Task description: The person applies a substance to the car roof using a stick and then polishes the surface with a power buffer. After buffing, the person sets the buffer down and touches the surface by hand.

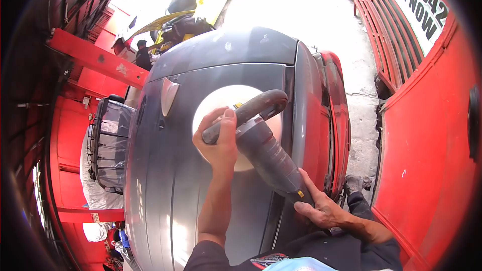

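Observation:
A dark power polisher (268, 158) with a round white pad (216, 101) rests on the dark roof of a car (196, 195). My left hand (219, 138) is wrapped round the polisher's looped front handle, above the pad. Lower right, my right hand (321, 208) grips the rear end of the polisher's body, near a small yellow switch. The pad lies flat against the roof, partly hidden by the tool and my left hand. A fin antenna (169, 95) stands on the roof to the left.
The car's red side (339, 115) lies right of the roof, near a red wall (427, 160). Red beams (95, 57) reach toward the car from the left. Another person (143, 56) is beyond the car, by a yellow vehicle with raised panels (201, 0).

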The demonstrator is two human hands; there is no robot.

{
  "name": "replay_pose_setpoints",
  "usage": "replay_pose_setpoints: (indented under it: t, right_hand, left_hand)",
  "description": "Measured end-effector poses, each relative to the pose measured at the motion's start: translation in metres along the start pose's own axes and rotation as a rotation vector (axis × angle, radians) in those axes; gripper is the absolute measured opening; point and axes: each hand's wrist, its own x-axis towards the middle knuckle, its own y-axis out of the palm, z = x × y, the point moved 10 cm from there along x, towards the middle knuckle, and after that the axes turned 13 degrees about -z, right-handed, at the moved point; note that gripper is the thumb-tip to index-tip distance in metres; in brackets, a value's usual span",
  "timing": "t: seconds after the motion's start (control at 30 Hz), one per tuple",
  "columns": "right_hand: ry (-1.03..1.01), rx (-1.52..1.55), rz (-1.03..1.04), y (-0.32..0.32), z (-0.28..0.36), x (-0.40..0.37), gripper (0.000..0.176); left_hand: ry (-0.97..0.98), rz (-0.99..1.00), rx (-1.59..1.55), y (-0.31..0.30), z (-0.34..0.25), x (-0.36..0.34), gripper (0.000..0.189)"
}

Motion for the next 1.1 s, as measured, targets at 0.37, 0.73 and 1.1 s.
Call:
replay_pose_setpoints:
  t: [0.37,0.73,1.1]
  right_hand:
    - [-0.059,0.166,-0.116,-0.03,-0.015,0.028,0.083]
    - [0.052,-0.064,0.096,-0.012,-0.046,-0.037,0.089]
    - [0.143,-0.124,0.255,0.008,-0.061,-0.072,0.091]
  left_hand:
    - [0.076,0.091,0.03,0.06,-0.011,0.005,0.018]
    - [0.093,0.052,0.093,-0.039,-0.02,-0.068,0.016]
    - [0.13,-0.035,0.041,-0.1,-0.022,-0.11,0.023]
